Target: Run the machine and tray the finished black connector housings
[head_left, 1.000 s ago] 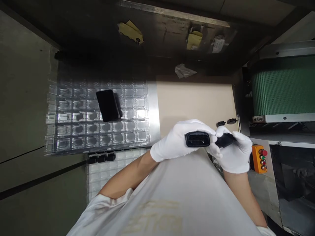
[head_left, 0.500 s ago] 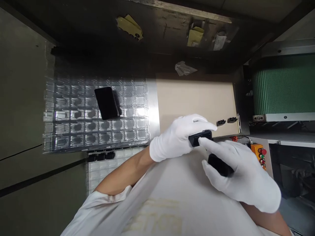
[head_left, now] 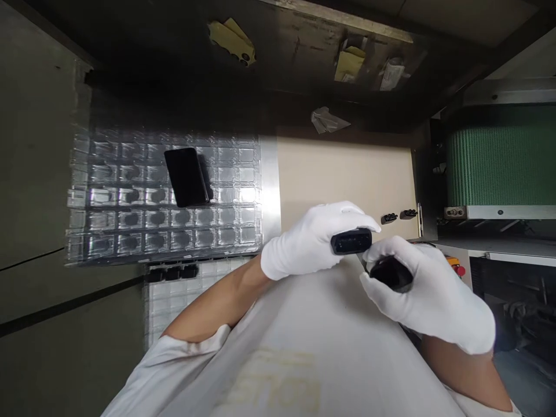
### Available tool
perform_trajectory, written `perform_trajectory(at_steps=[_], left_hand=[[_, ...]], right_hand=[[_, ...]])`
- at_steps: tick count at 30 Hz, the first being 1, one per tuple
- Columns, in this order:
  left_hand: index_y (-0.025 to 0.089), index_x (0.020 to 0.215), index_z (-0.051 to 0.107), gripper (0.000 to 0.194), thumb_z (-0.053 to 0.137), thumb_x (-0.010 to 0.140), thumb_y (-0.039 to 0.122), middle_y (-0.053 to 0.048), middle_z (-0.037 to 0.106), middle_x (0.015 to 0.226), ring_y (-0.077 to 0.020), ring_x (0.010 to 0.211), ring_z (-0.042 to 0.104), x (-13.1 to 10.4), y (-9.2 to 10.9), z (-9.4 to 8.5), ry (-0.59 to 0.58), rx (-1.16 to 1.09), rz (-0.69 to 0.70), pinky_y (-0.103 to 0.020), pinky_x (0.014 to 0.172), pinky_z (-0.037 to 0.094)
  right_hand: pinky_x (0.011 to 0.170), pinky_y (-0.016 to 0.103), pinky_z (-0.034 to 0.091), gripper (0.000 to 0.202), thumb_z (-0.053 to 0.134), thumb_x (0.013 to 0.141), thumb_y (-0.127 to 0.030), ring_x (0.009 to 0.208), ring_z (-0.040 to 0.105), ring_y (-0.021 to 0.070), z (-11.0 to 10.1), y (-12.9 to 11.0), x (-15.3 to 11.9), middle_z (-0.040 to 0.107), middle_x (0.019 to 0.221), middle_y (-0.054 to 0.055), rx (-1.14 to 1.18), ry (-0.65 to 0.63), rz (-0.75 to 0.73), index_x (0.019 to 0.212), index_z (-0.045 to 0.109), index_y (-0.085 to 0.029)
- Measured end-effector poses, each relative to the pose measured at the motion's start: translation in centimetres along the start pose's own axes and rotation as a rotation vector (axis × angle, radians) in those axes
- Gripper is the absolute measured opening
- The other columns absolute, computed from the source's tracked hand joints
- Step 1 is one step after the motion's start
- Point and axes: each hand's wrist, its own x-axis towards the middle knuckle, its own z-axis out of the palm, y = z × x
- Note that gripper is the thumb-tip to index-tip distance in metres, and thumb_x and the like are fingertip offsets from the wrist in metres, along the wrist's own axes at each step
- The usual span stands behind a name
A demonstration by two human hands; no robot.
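1. Black housing (head_left: 351, 242): it sits at the fingertip end of the left hand (head_left: 315, 240), with its rimmed face turned toward the camera.
2. The gloved left hand is partly closed on this housing, with fingers reaching along its upper edge; the thumb's grip is hard to make out.
3. The gloved right hand (head_left: 434, 301) is half curled, with thumb and fingers around a second dark piece (head_left: 391, 274), whose exact form is too dark to tell.
4. The two pieces are near each other but apart, one per hand. Neither is set down, so the handling looks unfinished; how much of it is done on either piece cannot be told.
5. Left of the left hand and farther out, a black slab (head_left: 186, 176) lies on a clear pocketed tray (head_left: 219, 237).
6. Left of the left hand and slightly nearer the body, dark blocks (head_left: 172, 273) rest at the edge of a lower tray (head_left: 174, 307); whether they are finished or waiting is unclear.
7. Just beyond the right hand, two small black parts (head_left: 390, 218) lie on a beige mat (head_left: 339, 174), not in either hand.
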Motion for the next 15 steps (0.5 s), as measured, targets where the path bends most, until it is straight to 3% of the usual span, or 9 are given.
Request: perform_trajectory(at_steps=[3,7,10,15], left_hand=[[0.027,0.109,0.077,0.014,0.068,0.098,0.029,-0.006,0.077,0.105,-0.0246,0.094,0.072,0.1,0.0,-0.4,0.001,-0.016,-0.052,-0.04,0.078,0.064],[0.026,0.112,0.075,0.02,0.068,0.095,0.019,-0.004,0.076,0.106,-0.0213,0.096,0.072,0.0,-0.1,-0.4,0.015,0.038,-0.006,-0.037,0.082,0.063],[0.025,0.111,0.073,0.024,0.067,0.091,0.014,-0.004,0.075,0.105,-0.0196,0.097,0.072,0.0,0.0,-0.2,-0.015,0.093,0.011,-0.033,0.083,0.061],[0.024,0.102,0.075,0.02,0.062,0.093,0.011,-0.003,0.076,0.101,-0.0181,0.094,0.071,0.2,0.3,0.0,-0.077,0.06,-0.021,-0.03,0.082,0.058]], right_hand=[[0.052,0.025,0.045,0.017,0.068,0.083,-0.022,0.053,0.06,0.0113,0.0,0.1,-0.3,0.07,0.071,-0.007,0.059,0.046,-0.001,0.099,0.064,-0.028],[0.057,0.026,0.048,0.029,0.069,0.086,-0.024,0.055,0.061,0.0115,0.5,-0.3,-0.3,0.071,0.074,-0.007,0.02,0.096,-0.112,0.115,0.066,-0.028],[0.056,0.028,0.044,0.034,0.065,0.089,-0.023,0.054,0.058,0.0127,0.9,-0.6,0.2,0.069,0.071,-0.006,-0.078,0.049,-0.157,0.123,0.065,-0.028],[0.053,0.028,0.037,0.025,0.062,0.086,-0.019,0.051,0.049,0.0112,0.7,-0.4,0.6,0.064,0.067,-0.008,-0.155,0.018,-0.094,0.109,0.067,-0.028]])
